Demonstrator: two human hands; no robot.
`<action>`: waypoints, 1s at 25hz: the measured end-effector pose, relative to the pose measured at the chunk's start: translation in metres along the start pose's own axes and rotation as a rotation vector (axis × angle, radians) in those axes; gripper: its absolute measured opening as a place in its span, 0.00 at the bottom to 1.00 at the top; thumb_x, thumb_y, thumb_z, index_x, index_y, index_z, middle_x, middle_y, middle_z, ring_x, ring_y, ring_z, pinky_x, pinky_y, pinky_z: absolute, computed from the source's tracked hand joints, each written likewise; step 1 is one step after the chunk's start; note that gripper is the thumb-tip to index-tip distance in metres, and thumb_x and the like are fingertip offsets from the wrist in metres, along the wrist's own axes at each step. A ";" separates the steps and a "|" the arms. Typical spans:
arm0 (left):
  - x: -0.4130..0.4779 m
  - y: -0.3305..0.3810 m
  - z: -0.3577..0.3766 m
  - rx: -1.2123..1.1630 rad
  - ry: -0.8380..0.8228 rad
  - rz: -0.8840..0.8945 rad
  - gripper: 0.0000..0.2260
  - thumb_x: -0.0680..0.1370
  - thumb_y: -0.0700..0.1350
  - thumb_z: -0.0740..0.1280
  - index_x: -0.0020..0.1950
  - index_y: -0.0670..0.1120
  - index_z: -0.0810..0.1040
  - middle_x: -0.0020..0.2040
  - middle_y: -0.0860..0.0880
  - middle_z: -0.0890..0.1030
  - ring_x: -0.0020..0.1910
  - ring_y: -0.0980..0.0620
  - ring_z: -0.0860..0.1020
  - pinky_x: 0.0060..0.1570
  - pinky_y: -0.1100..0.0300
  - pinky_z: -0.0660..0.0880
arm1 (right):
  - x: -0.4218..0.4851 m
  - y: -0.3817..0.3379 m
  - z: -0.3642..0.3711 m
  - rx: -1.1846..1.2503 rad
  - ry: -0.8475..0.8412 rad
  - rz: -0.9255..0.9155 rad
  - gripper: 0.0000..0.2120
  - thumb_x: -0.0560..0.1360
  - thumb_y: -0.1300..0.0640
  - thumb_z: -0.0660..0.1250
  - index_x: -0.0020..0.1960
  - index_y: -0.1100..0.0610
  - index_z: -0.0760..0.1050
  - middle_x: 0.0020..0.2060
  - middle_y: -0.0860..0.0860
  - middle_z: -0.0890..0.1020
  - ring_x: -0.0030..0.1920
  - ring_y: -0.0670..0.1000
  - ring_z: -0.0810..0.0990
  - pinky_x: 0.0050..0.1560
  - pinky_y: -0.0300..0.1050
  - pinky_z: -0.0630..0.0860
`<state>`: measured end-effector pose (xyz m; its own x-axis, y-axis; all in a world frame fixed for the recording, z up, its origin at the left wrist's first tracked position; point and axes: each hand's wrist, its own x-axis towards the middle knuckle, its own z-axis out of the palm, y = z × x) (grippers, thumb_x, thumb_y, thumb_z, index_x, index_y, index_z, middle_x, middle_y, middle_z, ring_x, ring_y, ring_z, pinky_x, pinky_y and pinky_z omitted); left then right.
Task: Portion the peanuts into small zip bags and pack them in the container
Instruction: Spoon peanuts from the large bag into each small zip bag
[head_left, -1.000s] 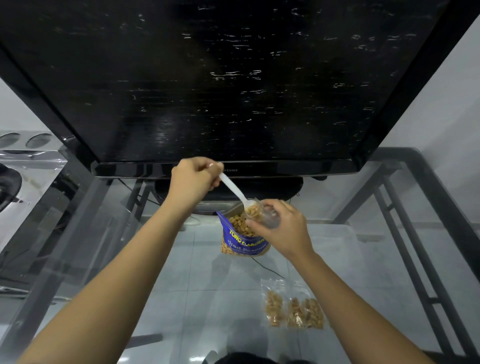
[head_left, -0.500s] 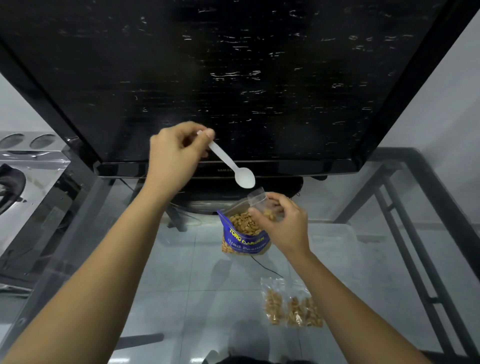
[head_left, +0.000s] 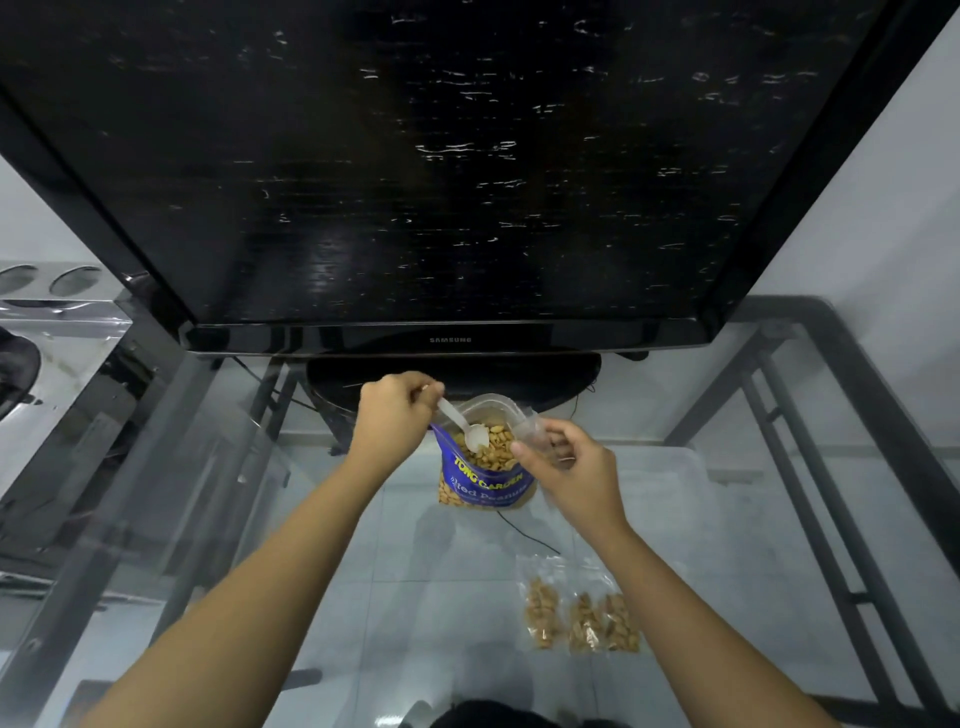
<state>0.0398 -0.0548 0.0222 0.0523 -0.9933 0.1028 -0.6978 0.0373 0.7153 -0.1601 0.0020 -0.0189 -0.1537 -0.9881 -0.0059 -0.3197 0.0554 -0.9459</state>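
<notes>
The left hand (head_left: 395, 410) had its fingers curled round the handle end of a white plastic spoon (head_left: 464, 428), pinching it near the thumb. The spoon sloped down to the right, so that its bowl lay inside the open mouth of the blue peanut bag (head_left: 485, 480), on top of the peanuts (head_left: 496, 449). The peanut bag stood upright on the glass table (head_left: 426, 597), between the two hands and just in front of the black foot of a TV (head_left: 467, 182), whose dark screen filled the upper part of the view. The right hand (head_left: 571, 467) pinched a small clear zip bag (head_left: 537, 434) between thumb and fingertips, holding it just beside the right edge of the peanut bag's mouth, touching or nearly touching it. Whether that small bag held any nuts could not be told, since it was clear and partly hidden by the fingers. Nearer the person, under the right forearm, filled zip bags (head_left: 543, 613) lay flat on the glass side by side, peanuts showing through the plastic. Their exact count was hard to tell, as the right ones overlapped. A pale translucent container (head_left: 670, 467) sat to the right of the right hand, apart from the filled bags; its contents could not be seen. Both forearms reached forward over the table, well apart at the elbows and close together at the hands.
</notes>
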 end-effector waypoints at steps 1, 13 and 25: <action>0.001 -0.001 0.000 -0.004 0.004 -0.047 0.09 0.77 0.43 0.65 0.49 0.41 0.82 0.37 0.44 0.83 0.36 0.48 0.81 0.40 0.60 0.76 | 0.000 0.001 -0.001 0.004 -0.004 0.008 0.15 0.66 0.47 0.75 0.49 0.47 0.76 0.40 0.41 0.81 0.42 0.41 0.78 0.40 0.32 0.76; -0.003 -0.002 0.013 -0.264 -0.073 -0.443 0.09 0.77 0.41 0.63 0.46 0.38 0.81 0.32 0.44 0.81 0.33 0.55 0.79 0.32 0.63 0.73 | -0.002 -0.002 -0.006 0.074 -0.048 0.033 0.12 0.67 0.49 0.74 0.48 0.46 0.76 0.40 0.43 0.81 0.44 0.43 0.80 0.39 0.34 0.77; 0.002 -0.017 0.005 -0.407 -0.201 -0.361 0.07 0.78 0.43 0.64 0.41 0.45 0.79 0.33 0.46 0.78 0.34 0.55 0.75 0.34 0.68 0.72 | -0.002 -0.003 -0.009 0.089 -0.095 0.050 0.11 0.69 0.49 0.73 0.49 0.46 0.75 0.42 0.45 0.82 0.44 0.45 0.81 0.36 0.34 0.78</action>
<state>0.0485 -0.0579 0.0072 0.0714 -0.9508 -0.3015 -0.3281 -0.3078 0.8931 -0.1672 0.0051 -0.0135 -0.0772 -0.9938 -0.0801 -0.2290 0.0959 -0.9687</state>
